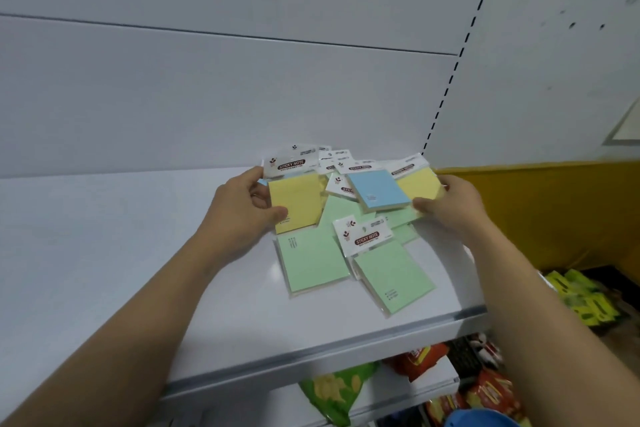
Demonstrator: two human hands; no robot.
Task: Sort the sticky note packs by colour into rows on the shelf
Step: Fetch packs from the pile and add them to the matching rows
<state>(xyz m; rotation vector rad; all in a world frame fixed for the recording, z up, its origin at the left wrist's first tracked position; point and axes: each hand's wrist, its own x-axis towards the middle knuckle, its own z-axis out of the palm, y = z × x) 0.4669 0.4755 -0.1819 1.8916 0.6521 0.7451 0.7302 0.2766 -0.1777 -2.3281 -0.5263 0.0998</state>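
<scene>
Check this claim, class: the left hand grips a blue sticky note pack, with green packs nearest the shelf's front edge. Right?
No: the head view shows the left hand gripping a yellow sticky note pack, not blue. The rest stands.

White shop shelving against a pale wall.
A white shelf (104, 236) with a grey front edge stands before a white back panel (242, 87) crossed by one thin seam (242, 35). A slotted upright (460, 48) bounds the panel on the right. Beyond it the wall (540, 80) is pale with dark scuffs high up, and a yellow band (554, 204) runs along its foot. Below, a lower shelf (391, 395) carries a green snack bag (332, 392) and red bags (420, 359). Yellow-green packs (585, 302) lie to the right. Light is soft and even.
</scene>
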